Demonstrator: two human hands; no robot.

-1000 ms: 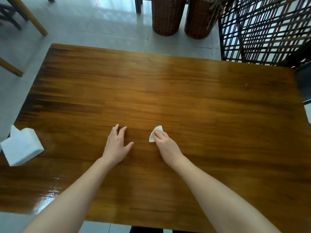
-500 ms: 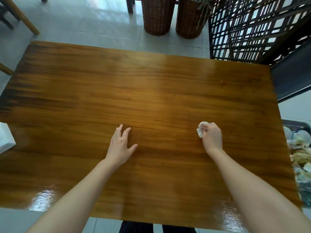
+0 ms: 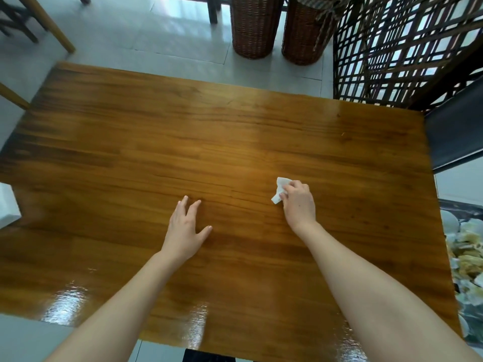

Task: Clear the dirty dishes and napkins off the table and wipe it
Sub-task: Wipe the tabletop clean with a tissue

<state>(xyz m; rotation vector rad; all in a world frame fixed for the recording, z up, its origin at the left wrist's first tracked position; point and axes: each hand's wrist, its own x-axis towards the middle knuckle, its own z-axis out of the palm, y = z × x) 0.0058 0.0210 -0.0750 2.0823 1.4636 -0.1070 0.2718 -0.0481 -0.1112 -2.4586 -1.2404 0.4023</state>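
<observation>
A white napkin (image 3: 279, 190) is pinched in the right hand (image 3: 298, 202) – pressed onto the surface (image 3: 183, 142). The left hand (image 3: 184, 228) is laid flat, fingers spread.

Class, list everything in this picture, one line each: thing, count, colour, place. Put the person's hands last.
Glossy wooden table: one, honey brown, centre.
Crumpled paper napkin: one, white, under the right hand's fingers.
Paper tissue pack: one, white, table's left edge.
Woven wicker baskets: two, dark brown, floor beyond table.
Lattice screen: one, dark, top right.
Tub of dirty dishes: one, dark, right of table.
Left hand: one, flat on table.
Right hand: one, holding napkin.
</observation>
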